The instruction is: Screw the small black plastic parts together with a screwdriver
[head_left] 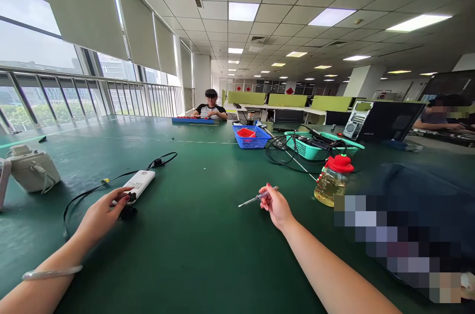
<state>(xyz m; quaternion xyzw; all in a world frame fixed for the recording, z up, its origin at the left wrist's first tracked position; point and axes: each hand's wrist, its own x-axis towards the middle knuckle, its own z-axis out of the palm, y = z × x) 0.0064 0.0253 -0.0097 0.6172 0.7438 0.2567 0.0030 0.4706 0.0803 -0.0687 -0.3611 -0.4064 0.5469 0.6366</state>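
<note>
The white power strip point(143, 180) lies on the counter point(208, 259) just past the fingertips of our left hand point(104, 211), and at its near end we have a small black piece point(132, 197) pinched between thumb and fingers; whether that piece is a plug, and whether it is seated in the strip, we cannot tell. Our left hand is nearly closed, with only the piece's thickness between the fingertips. Our right hand point(276, 205), well apart from it, is curled around the handle of a slim screwdriver point(256, 199), whose tip points toward the left hand and touches nothing we can make out. We judge the step in hand to be handling the black piece, with the screwdriver at the ready; the next move would seem to call for a steady left pinch and a clear view of the piece before any tool meets it. A black cable point(120, 175) loops around beyond the left hand, and a red-lidded jar point(331, 185) stands beyond the right hand, to its right.
</note>
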